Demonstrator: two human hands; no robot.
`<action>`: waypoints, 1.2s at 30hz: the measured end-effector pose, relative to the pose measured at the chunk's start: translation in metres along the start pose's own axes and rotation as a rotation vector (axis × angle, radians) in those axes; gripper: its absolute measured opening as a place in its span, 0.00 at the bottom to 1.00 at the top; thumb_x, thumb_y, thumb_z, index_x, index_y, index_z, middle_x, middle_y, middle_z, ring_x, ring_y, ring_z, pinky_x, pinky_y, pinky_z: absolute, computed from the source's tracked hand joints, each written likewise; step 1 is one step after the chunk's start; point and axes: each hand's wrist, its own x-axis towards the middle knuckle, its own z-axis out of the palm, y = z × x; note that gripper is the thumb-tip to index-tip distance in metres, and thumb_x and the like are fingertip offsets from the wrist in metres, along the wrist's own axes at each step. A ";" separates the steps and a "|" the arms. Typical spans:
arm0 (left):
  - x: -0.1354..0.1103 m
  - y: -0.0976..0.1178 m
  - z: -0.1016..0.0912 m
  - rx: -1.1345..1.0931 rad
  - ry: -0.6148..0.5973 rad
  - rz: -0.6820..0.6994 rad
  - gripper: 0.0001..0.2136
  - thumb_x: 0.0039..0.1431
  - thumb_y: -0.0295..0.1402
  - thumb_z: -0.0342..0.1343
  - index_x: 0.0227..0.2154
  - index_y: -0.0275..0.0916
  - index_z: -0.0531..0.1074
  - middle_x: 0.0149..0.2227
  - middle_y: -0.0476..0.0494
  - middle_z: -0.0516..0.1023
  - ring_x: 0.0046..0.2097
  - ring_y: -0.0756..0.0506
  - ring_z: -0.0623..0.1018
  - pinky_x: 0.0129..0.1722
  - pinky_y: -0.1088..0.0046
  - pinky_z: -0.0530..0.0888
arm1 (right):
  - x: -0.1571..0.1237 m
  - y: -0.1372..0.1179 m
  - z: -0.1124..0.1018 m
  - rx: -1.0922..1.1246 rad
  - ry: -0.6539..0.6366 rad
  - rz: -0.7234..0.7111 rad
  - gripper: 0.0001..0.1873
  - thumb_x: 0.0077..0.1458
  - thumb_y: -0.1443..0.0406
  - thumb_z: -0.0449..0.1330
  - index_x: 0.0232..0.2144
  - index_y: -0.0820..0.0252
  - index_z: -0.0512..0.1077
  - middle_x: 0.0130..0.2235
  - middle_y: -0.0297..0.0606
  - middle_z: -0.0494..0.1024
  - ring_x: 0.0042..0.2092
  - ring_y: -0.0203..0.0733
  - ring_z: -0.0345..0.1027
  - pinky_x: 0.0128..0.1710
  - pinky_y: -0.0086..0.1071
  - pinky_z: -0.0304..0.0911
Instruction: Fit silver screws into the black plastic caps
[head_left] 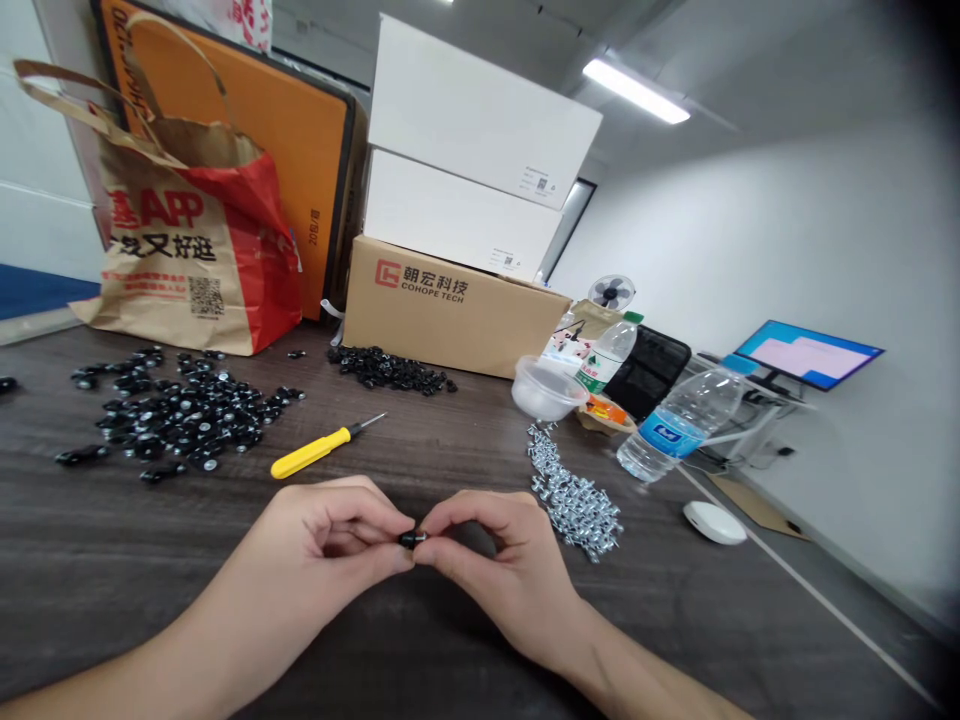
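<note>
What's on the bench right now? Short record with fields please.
Left hand: pinching a small black part with a metal end in its fingers
Right hand: pinching the same part from the other side
Nearest tool: yellow-handled screwdriver, lying on the table, not touched
Loose parts: heap of black parts to the left; heap of silver screws to the right
Surface: dark wood-grain table
Behind: cardboard box, clear plastic cup, water bottle

Small black plastic cap (406, 540), silver metal tip (423, 537) at right, horizontal, pinched midair.
</note>
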 end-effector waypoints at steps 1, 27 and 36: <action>0.000 0.001 0.000 0.017 0.002 0.012 0.03 0.47 0.29 0.70 0.26 0.43 0.84 0.29 0.49 0.80 0.29 0.49 0.80 0.30 0.79 0.76 | -0.001 0.000 0.000 -0.012 -0.014 0.003 0.04 0.55 0.65 0.69 0.30 0.59 0.80 0.29 0.32 0.82 0.30 0.35 0.74 0.32 0.25 0.65; -0.007 0.018 0.001 0.358 -0.074 0.211 0.05 0.54 0.31 0.63 0.25 0.45 0.83 0.27 0.49 0.79 0.28 0.48 0.79 0.26 0.80 0.73 | -0.004 -0.001 -0.004 -0.287 -0.296 -0.278 0.16 0.71 0.64 0.48 0.28 0.59 0.61 0.26 0.30 0.65 0.28 0.34 0.56 0.30 0.29 0.52; -0.006 0.017 0.003 0.305 -0.077 0.155 0.07 0.53 0.32 0.62 0.24 0.47 0.83 0.27 0.50 0.80 0.28 0.48 0.80 0.26 0.79 0.73 | -0.007 -0.002 -0.004 -0.266 -0.228 -0.217 0.13 0.69 0.56 0.54 0.35 0.57 0.64 0.29 0.31 0.71 0.29 0.34 0.62 0.29 0.27 0.57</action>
